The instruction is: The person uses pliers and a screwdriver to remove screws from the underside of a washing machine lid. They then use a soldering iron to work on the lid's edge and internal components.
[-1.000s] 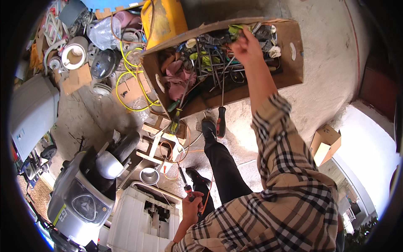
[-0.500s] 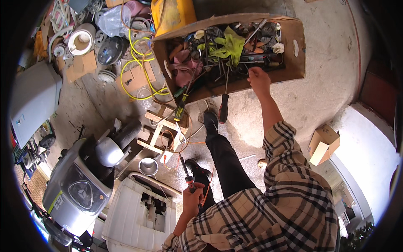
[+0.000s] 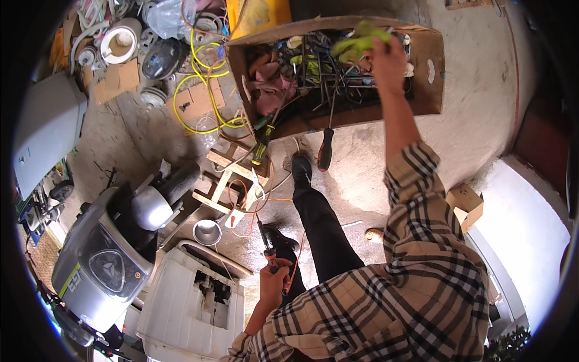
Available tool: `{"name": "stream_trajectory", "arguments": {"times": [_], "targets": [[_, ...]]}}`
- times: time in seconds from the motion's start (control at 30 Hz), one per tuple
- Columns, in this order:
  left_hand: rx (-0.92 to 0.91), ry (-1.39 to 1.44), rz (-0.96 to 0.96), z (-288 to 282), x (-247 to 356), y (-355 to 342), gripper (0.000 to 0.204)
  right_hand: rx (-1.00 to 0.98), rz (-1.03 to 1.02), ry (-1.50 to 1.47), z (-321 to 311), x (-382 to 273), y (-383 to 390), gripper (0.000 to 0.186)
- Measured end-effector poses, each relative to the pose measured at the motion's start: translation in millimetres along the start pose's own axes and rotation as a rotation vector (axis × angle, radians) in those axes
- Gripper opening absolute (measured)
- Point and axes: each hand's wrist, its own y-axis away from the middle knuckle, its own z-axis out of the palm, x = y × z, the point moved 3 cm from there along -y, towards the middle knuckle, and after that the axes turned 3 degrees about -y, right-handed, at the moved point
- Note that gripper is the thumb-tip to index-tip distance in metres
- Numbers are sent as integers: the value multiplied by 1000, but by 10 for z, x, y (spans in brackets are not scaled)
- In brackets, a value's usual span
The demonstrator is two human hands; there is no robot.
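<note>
My right hand [image 3: 389,65] is over the right part of a long cardboard box [image 3: 429,99], closed on a yellow-green glove [image 3: 357,46] that is smeared by motion. Beneath it the box holds a jumble of metal tools, a pink cloth [image 3: 271,87] and another yellow-green piece [image 3: 312,69]. Across the near wall of the box leans a screwdriver [image 3: 325,151] with a black and red handle; a yellow and black handle [image 3: 261,149] sticks out at the near left corner. Low in front of me, my left hand [image 3: 275,281] grips a soldering iron [image 3: 269,252], its tip pointing away and an orange cord trailing from it.
A small wooden stool [image 3: 220,181] with cords and a white power strip stands left of my legs. Nearby are a metal cup [image 3: 207,231], a white plastic housing [image 3: 181,295] and a grey scooter [image 3: 105,265]. A yellow hose [image 3: 196,78] lies beside the box; a small carton [image 3: 464,205] sits at right.
My right hand has reached farther into the box, taken hold of the yellow-green glove and drawn it up and to the right. My left hand keeps the soldering iron in nearly the same place.
</note>
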Motion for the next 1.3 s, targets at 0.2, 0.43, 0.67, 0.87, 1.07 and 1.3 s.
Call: {"name": "stream_trajectory", "arguments": {"times": [0.2, 0.43, 0.67, 0.87, 1.07, 1.3], "targets": [[-61, 18, 3, 87, 82, 38, 12, 248, 22, 1069, -808, 634, -88, 36], [-1, 28, -36, 38, 0, 27, 12, -485, 191, 968, 425, 922, 232, 38], [-4, -1, -6, -34, 22, 7, 12, -573, 313, 851, 267, 1527, -172, 43], [-2, 47, 50, 31, 31, 111, 12, -440, 726, -527, -600, 510, 231, 16], [-45, 72, 218, 8, 166, 174, 11, -568, 483, -434, -827, -84, 469, 17], [-28, 150, 389, -249, 212, 499, 9, -213, 177, -73, -747, -494, 270, 35]]}}
